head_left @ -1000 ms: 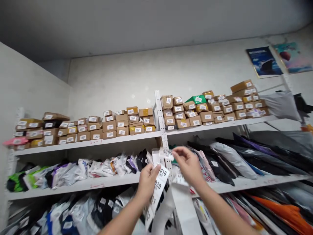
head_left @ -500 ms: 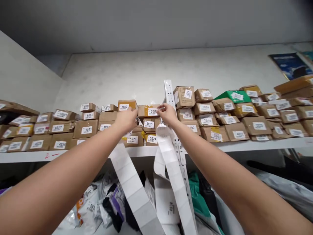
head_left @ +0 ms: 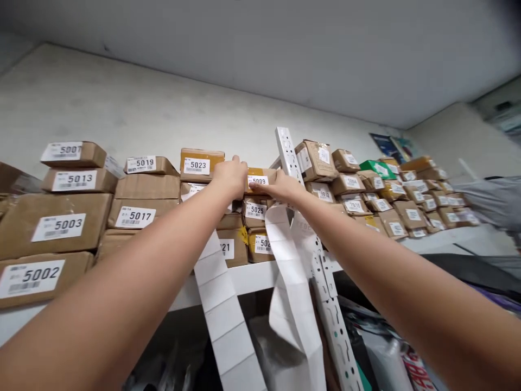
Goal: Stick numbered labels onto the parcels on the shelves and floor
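Both my arms reach up to the top shelf point(head_left: 252, 274). My left hand point(head_left: 230, 176) rests against the left side of a small brown box labelled 5009 point(head_left: 265, 174). A long white label strip point(head_left: 228, 320) hangs down from under it. My right hand point(head_left: 283, 187) touches the front of the same box with its fingertips at the white label. A second run of the white strip point(head_left: 293, 282) hangs from under this hand. Box 5023 point(head_left: 201, 163) sits just left of my left hand, and box 5025 point(head_left: 255, 210) lies under the 5009 box.
Numbered brown boxes fill the top shelf, such as 5003 point(head_left: 57, 225) and 5017 point(head_left: 140, 214). A white perforated upright point(head_left: 287, 152) splits the shelf beside my right hand. A green parcel point(head_left: 376, 167) lies farther right. Grey bags point(head_left: 488, 198) and dark parcels sit lower right.
My hands rose from the middle shelf to the top shelf with the label strip. In the last half second the view moved closer and both hands settled on box 5009.
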Tool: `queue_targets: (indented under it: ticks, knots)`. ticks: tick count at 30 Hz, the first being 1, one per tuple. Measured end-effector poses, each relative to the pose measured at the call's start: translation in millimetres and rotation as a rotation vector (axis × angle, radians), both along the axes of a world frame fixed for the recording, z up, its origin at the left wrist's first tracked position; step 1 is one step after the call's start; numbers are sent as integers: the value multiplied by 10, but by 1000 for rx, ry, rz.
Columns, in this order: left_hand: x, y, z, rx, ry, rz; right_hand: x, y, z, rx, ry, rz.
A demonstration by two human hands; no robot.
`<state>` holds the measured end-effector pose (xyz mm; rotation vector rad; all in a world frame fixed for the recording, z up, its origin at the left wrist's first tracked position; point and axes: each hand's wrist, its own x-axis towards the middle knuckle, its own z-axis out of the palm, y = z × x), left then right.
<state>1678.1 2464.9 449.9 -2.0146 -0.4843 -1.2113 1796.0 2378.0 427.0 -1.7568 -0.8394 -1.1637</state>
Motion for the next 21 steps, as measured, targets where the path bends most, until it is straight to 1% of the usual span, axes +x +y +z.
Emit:
queue_targets:
  ticks: [2,5,6,8,9,11,12,14,15,17,18,19,21]
  knots:
    - [-38,29,-40,-5,-36,-89,14,8,-27,22,29,44]
    - [-128,44,-139,16,-99,-209,14,-24,-87,210,-69,60]
    - [-164,40,-188,32,-125,-252,11,-54,-116,281,-125,93]
    - [-236,11,-327,81,-186,-355,-1,-144,-206,411,-242,209]
    - [-271,-13,-422,116,-217,-419,-14,-204,-272,467,-289,288]
    - [-336,-76,-667,206,-279,-562,-68,-356,-470,543,-338,463]
    - [-367,-113,-814,265,-298,-634,-117,-446,-607,563,-333,541]
    - [-425,-192,-1137,412,-324,-771,-269,-654,-966,598,-262,660]
    - [-453,-232,-1301,497,-331,-836,-371,-769,-1186,609,-194,699]
    - [-495,-315,-1607,677,-335,-968,-614,-1017,-1690,677,-19,735]
    - [-505,-361,-1741,758,-328,-1036,-742,-1146,-1965,693,71,743]
    - [-502,-414,-1859,825,-309,-1108,-867,-1276,-2247,751,116,711]
    - [-454,-548,-2055,907,-245,-1264,-1092,-1534,-2801,853,181,597]
